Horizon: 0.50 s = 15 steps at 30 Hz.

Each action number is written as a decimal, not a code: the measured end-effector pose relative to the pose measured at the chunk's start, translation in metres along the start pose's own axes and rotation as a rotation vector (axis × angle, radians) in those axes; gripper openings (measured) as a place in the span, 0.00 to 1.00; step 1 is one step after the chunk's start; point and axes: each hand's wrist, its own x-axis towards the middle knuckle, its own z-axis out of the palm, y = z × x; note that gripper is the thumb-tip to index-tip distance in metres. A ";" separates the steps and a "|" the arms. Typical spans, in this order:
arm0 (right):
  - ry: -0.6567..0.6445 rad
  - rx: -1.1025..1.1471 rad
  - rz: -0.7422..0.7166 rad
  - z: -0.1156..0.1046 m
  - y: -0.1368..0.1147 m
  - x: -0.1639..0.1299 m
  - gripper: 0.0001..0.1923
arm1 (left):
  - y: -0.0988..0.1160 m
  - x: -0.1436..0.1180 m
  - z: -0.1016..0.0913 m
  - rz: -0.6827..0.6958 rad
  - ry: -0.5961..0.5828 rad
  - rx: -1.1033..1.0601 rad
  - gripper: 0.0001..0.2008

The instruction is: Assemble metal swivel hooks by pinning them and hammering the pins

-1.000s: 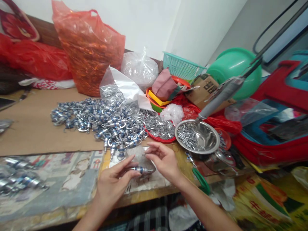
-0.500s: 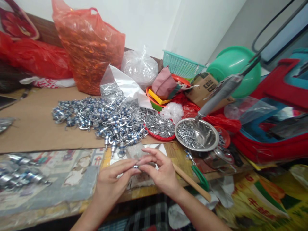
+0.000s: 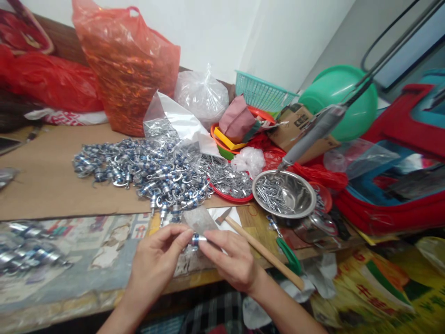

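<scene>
While both hands meet at the near tabletop (image 3: 104,195) edge, the left hand (image 3: 156,264) and right hand (image 3: 231,262) pinch one small metal part (image 3: 195,240) between their fingers. Far behind lies a pile of similar parts (image 3: 146,169).

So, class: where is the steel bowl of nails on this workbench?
In the head view the steel bowl sits right of centre, just right of the red tray of metal bits, under the tip of the grey power tool.

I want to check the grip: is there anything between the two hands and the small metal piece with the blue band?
Nothing visible. The left hand and right hand both pinch the small metal piece directly with bare fingertips, above the table edge.
</scene>
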 end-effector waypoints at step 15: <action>-0.004 0.040 0.089 -0.001 -0.002 0.004 0.15 | 0.002 0.009 -0.007 0.037 -0.166 0.005 0.10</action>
